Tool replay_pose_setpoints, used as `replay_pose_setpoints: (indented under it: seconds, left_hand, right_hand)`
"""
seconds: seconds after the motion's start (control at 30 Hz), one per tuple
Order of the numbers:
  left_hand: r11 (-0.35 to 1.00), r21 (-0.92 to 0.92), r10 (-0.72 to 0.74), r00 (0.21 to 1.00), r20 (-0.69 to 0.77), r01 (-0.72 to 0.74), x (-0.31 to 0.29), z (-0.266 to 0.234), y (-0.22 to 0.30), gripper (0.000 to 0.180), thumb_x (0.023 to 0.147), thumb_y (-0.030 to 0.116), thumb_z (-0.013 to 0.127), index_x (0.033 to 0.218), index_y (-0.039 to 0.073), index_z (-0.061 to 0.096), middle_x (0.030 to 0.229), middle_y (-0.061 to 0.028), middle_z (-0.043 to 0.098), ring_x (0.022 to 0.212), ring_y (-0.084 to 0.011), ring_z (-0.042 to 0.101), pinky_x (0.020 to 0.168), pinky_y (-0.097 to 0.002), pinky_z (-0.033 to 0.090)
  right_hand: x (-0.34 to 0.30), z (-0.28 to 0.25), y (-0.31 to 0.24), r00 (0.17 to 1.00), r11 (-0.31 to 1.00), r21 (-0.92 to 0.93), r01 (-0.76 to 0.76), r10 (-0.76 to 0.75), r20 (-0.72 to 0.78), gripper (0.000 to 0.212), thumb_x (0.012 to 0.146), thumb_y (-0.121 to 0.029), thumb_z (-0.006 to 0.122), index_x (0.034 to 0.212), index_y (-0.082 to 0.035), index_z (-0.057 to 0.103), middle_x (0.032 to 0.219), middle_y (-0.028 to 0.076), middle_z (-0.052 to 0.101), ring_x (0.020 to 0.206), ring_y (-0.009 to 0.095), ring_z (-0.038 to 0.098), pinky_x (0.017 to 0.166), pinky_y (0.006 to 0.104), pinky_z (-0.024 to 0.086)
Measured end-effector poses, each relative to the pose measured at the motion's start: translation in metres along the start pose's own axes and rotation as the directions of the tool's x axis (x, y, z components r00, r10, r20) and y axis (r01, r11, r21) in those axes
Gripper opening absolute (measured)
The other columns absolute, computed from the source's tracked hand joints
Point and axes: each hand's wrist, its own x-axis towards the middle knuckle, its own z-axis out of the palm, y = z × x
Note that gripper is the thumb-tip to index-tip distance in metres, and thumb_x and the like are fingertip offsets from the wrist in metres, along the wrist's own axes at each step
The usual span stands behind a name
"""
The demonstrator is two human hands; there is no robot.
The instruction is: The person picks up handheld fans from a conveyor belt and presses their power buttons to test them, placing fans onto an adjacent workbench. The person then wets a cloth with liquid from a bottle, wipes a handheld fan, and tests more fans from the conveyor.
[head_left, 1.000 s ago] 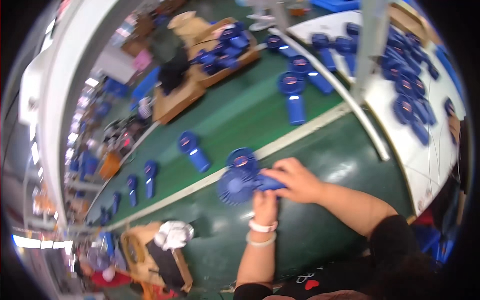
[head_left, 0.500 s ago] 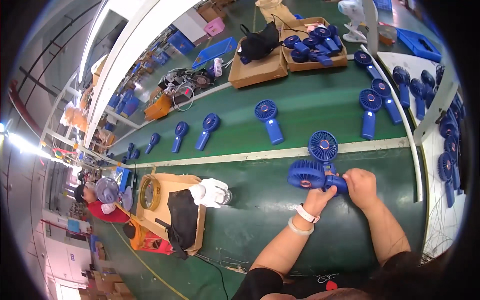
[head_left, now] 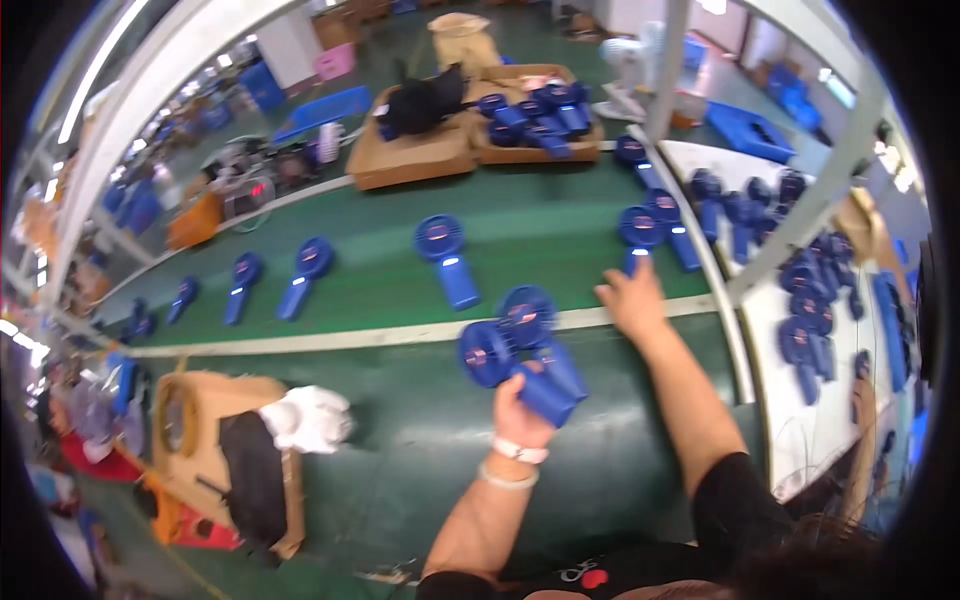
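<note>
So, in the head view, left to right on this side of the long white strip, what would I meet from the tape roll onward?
Yellow tape roll, black fabric, white bundle, left-hand fingers holding a blue handheld fan, right forearm, white tube.

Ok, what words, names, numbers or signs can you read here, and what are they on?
No words, names or numbers are readable.
Blue handheld fan in the left hand: reddish mark at the hub, too small and blurred.
Black shirt: white squiggle, too blurred; the red heart beside it is a picture.
Red glow beyond the green belt: too blurred.
</note>
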Motion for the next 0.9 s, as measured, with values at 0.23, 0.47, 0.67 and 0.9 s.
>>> replay_pose_setpoints:
  seconds: [0.23,0.47,0.67,0.9]
  left_hand:
    - [0.998,-0.063,-0.011,1.0,0.009,0.011,0.001,0.005,-0.004,0.04,0.071,0.027,0.063,0.101,0.003,0.053,0.122,-0.02,0.047,0.115,-0.034,0.045,0.096,-0.044,0.039]
    - [0.976,-0.213,-0.042,0.997,0.068,0.055,0.002,0.007,-0.004,0.07,0.079,0.055,0.053,0.127,0.006,0.038,0.127,-0.0119,0.045,0.117,-0.029,0.044,0.095,-0.0439,0.038]
    - [0.963,-0.195,-0.178,0.982,0.062,0.187,0.002,0.004,-0.003,0.078,0.074,0.071,0.043,0.121,0.009,0.045,0.109,-0.0056,0.054,0.096,-0.0226,0.055,0.077,-0.0385,0.044]
    - [0.981,0.123,-0.173,0.954,0.244,0.147,-0.004,0.009,-0.011,0.07,0.075,0.048,0.063,0.128,0.011,0.037,0.11,-0.0073,0.05,0.096,-0.0242,0.056,0.079,-0.0431,0.047]
  right_hand:
    - [0.011,0.015,0.01,0.996,0.995,0.08,0.055,-0.049,-0.069,0.037,0.068,-0.019,0.071,0.1,-0.008,0.058,0.108,0.015,0.051,0.087,0.032,0.055,0.077,0.0416,0.046]
    - [-0.01,0.01,0.034,0.932,0.043,0.956,-0.29,0.241,0.272,0.043,0.087,-0.027,0.054,0.12,-0.002,0.043,0.101,0.01,0.055,0.082,0.018,0.055,0.07,0.0289,0.045]
    - [-0.095,-0.028,0.01,0.828,-0.636,0.533,-0.558,-0.382,0.411,0.057,0.073,-0.013,0.061,0.123,-0.006,0.035,0.104,0.016,0.054,0.089,0.028,0.058,0.077,0.0422,0.05]
    - [-0.094,-0.029,0.008,0.8,-0.586,0.546,-0.599,-0.47,0.373,0.063,0.063,-0.001,0.059,0.122,-0.008,0.037,0.1,0.013,0.052,0.08,0.024,0.056,0.066,0.0361,0.05]
